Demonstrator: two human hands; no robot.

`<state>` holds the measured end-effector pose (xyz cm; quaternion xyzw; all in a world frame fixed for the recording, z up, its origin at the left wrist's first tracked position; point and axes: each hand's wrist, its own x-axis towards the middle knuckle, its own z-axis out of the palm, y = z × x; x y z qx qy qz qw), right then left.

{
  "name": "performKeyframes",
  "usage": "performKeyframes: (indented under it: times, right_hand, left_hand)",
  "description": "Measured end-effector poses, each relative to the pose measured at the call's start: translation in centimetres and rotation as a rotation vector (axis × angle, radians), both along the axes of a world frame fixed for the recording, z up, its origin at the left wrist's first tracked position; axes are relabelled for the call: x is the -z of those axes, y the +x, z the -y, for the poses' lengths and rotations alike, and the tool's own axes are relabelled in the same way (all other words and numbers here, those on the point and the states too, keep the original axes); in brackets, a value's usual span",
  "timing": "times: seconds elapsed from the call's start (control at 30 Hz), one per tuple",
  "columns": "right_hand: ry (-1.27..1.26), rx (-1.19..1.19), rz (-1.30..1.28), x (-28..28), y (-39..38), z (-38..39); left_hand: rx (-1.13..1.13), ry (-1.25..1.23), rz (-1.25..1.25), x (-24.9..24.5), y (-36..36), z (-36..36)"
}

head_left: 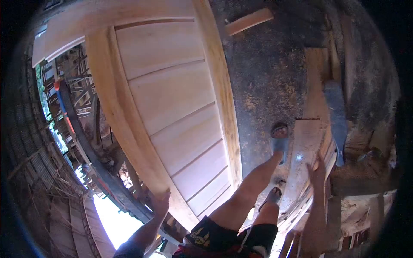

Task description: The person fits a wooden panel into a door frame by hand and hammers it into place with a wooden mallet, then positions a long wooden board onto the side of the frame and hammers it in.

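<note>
Item, one panelled wooden door [172, 81]: pale, long, with crosswise joints between its stiles, set at a slant beside the person's legs; whether it lies flat or leans, the view does not settle. Item, left hand [160, 205]: touching the near end of the door's outer stile; how firmly it grips cannot be told. Item, right hand [317, 174]: fingers loosely spread, no object seen in it, close by the boards [307, 137] on the other side (blurred, so contact is uncertain). Item, two sandaled feet, on the side of the boards.

Hazards, by cause. With only the left hand seen at the stile, the door could swing or slide if its weight shifted, scuffing an edge. The boards, unevenly laid, could tip underfoot or catch a sandal [279, 144]. The loose wood offcut [249, 21] beyond the door's far end could mark the face, should the door slide onto it. Rough board edges could leave splinters in the right hand.
</note>
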<state>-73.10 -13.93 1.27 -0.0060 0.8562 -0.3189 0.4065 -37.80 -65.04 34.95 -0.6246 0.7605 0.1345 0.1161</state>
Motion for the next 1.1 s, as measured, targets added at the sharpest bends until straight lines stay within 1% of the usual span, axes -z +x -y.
performKeyframes:
  times: [0.07, 0.13, 0.2, 0.27, 0.3, 0.4, 0.47, 0.5, 0.57, 0.6, 0.67, 0.7, 0.8, 0.9, 1.0, 1.03, 1.1]
  right_hand:
    - [0.162, 0.052, 0.380, -9.4, -0.8, 5.4]
    - [0.029, 0.009, 0.358, -15.6, -0.8, 7.0]
    - [0.024, 0.043, 0.405, -21.0, -2.2, 8.8]
    - [0.073, -0.032, 0.385, -24.5, -4.6, 10.6]
    - [0.097, -0.071, 0.380, -25.4, -5.5, 11.1]
    - [0.062, -0.244, 0.222, -24.5, -7.5, 12.0]
    - [0.150, -0.158, 0.319, -24.4, -10.9, 13.5]
    - [0.192, -0.120, 0.376, -24.6, -12.3, 14.0]
    - [0.143, -0.058, 0.369, -24.2, -13.2, 13.4]
    - [0.122, -0.019, 0.364, -23.9, -13.4, 13.0]
    - [0.104, -0.011, 0.326, -24.0, -14.6, 12.7]
    - [0.101, -0.006, 0.309, -24.2, -15.0, 12.5]
    - [0.122, 0.025, 0.376, -24.3, -16.0, 11.8]
    - [0.053, 0.038, 0.309, -25.6, -17.4, 12.7]
    - [0.056, 0.088, 0.188, -27.1, -18.2, 13.2]
    - [0.100, 0.006, 0.122, -26.7, -17.8, 12.5]
    - [0.103, 0.156, 0.198, -28.8, -18.5, 12.8]
  left_hand:
    - [0.092, -0.063, 0.137, -0.3, -3.9, -0.8]
    - [0.255, -0.155, 0.208, -0.6, -4.1, -0.9]
    - [0.083, -0.064, 0.326, -1.0, -5.8, -0.4]
    - [0.054, -0.065, 0.374, -1.3, -9.2, 0.2]
    - [0.105, -0.113, 0.364, -1.1, -11.4, 1.1]
    - [0.133, -0.180, 0.214, -0.2, -19.5, 4.7]
    - [0.090, -0.201, 0.058, 0.4, -23.7, 6.0]
    - [0.053, -0.223, 0.083, 0.4, -23.8, 6.5]
    - [-0.015, -0.258, 0.125, 2.4, -22.9, 8.8]
    - [0.034, -0.258, 0.153, 2.7, -22.6, 9.2]
    - [0.129, -0.253, 0.217, 1.8, -23.1, 8.8]
    - [0.040, -0.220, 0.246, 1.6, -23.3, 8.7]
    - [0.080, -0.210, 0.261, 1.8, -21.8, 9.3]
    - [0.010, -0.117, 0.363, 0.6, -24.0, 9.1]
    - [-0.090, -0.001, 0.375, -0.2, -24.3, 9.5]
    - [-0.118, 0.092, 0.447, -0.6, -24.9, 10.0]
    - [-0.023, 0.157, 0.493, -0.3, -23.3, 11.2]
